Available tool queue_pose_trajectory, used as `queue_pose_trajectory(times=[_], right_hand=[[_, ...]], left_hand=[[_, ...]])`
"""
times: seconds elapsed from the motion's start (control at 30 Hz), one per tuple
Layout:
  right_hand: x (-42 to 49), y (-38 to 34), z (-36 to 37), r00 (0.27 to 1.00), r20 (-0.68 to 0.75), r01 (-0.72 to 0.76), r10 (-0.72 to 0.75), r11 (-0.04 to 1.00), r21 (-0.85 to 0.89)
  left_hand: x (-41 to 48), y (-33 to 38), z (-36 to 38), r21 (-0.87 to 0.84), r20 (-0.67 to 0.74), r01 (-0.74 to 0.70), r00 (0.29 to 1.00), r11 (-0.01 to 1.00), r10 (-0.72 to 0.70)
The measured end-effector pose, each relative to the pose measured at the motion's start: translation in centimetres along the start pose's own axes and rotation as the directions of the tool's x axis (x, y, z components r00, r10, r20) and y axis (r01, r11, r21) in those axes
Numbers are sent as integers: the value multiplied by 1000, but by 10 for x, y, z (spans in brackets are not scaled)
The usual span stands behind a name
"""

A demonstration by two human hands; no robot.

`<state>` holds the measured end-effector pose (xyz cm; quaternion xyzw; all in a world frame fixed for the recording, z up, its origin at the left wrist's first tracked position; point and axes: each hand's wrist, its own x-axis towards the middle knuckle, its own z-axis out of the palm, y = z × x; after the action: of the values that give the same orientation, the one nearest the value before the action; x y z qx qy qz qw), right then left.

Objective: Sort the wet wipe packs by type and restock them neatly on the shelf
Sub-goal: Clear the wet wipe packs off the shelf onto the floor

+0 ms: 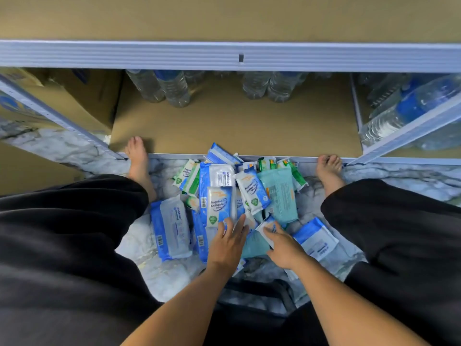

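Several water bottles (174,88) crowd the shelf (237,128) rear

Clear water bottles (174,88) upright in two clusters at back; further bottles (411,108) at right. Cardboard box (74,101) at left. Marbled floor (159,273) underfoot. Bare feet (137,158) apart, black trousers (62,233).

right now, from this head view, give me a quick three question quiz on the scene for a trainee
1. True or false: the wipe packs are already sorted by type.
2. What stands at the back of the shelf? A water bottles B paint cans C folded towels
3. Which hand lies flat, fingers straight, on the pile?
Key: 1 false, they lie in one mixed heap on the floor; 2 A; 3 the left hand.
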<state>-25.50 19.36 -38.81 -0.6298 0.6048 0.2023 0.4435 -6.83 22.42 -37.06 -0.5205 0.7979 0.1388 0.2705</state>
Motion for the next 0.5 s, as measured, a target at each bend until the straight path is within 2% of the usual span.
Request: queue_pose_trajectory(times=[0.2, 0.4, 0.5], right_hand=[[-8, -12, -11, 996, -83, -9, 13, 999, 38], [-15, -26, -33, 989, -144, 18, -19, 1000, -8], [-24, -36, -49, 988, -148, 33, -41, 998, -55]], left_hand=[[1, -9, -2, -48, 38, -36, 999, 998, 38], [-2, -26, -30, -350, -19, 62, 997, 935, -74], [-9, -34, -45, -388, -50, 74, 994, 919, -101]])
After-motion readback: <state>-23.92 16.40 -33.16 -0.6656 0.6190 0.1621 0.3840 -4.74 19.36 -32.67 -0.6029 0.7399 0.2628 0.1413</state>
